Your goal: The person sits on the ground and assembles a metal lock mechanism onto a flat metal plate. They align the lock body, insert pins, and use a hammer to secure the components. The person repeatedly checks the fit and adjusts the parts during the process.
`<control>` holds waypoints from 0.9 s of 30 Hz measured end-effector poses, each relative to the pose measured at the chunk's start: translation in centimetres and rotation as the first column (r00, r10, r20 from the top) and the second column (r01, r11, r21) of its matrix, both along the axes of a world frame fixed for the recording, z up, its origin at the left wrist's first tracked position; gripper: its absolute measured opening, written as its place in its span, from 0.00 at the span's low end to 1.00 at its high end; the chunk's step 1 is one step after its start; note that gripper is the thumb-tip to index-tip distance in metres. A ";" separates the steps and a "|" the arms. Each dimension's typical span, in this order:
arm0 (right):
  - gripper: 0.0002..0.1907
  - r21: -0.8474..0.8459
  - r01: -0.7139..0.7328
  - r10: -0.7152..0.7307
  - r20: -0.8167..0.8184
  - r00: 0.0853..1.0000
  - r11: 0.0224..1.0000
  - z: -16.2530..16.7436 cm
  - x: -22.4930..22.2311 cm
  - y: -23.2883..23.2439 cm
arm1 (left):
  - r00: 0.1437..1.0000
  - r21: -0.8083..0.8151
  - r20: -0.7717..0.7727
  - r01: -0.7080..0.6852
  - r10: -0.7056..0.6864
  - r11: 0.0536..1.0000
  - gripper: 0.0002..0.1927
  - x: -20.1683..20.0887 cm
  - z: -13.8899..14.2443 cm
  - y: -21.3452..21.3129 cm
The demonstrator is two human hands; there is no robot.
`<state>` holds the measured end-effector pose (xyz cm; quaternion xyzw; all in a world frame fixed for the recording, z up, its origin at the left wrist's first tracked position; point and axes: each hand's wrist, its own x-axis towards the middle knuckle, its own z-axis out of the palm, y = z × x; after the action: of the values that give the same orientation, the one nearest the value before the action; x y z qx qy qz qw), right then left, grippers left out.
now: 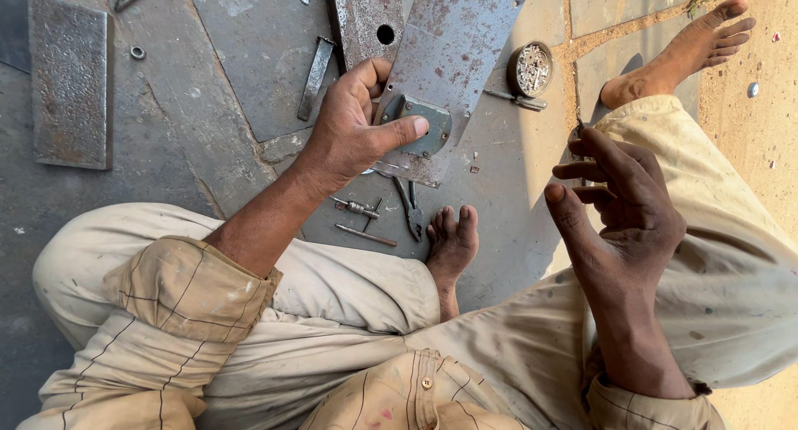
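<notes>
One rusted steel plate (453,51) lies on the stone paving in front of me, and near its lower end sits one small grey-green lock plate (420,122). My left hand (353,126) grasps that end, thumb pressed flat on the lock plate and fingers curled over the plate's left edge. My right hand (619,201) hangs open above my right knee, fingers loosely bent, clasping nothing I can make out. Second steel piece: one punched bar (363,14) with two round holes, touching the plate's left side. One flat metal strip (316,76) lies left of it. One slab (71,76) lies well apart, far left. One round tin of small fasteners (530,68) sits right of the plate. One pair of pliers (410,210) and loose bolts (357,207) lie between my left wrist and my bare foot (451,243).
</notes>
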<state>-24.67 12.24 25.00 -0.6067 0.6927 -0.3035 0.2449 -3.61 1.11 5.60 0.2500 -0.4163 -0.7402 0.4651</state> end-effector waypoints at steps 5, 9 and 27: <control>0.27 -0.019 -0.095 0.093 -0.061 0.994 0.995 -0.6 0.0 0.0 | 1.000 0.023 -0.005 0.009 -0.008 1.000 0.27 0.1 0.1 0.4; 0.31 0.006 -0.136 0.136 -0.126 0.983 0.991 -1.4 0.2 0.0 | 1.000 0.005 0.000 0.004 -0.004 1.000 0.27 0.1 0.2 0.6; 0.52 0.050 -0.386 0.370 -0.421 0.828 0.921 -3.5 1.9 -0.4 | 0.990 0.020 -0.103 0.099 -0.097 0.995 0.26 -1.2 1.6 3.2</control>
<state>-22.79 11.80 21.47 -0.7871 0.5896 -0.1230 0.1329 -4.84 4.32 7.16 0.1969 -0.3944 -0.7792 0.4456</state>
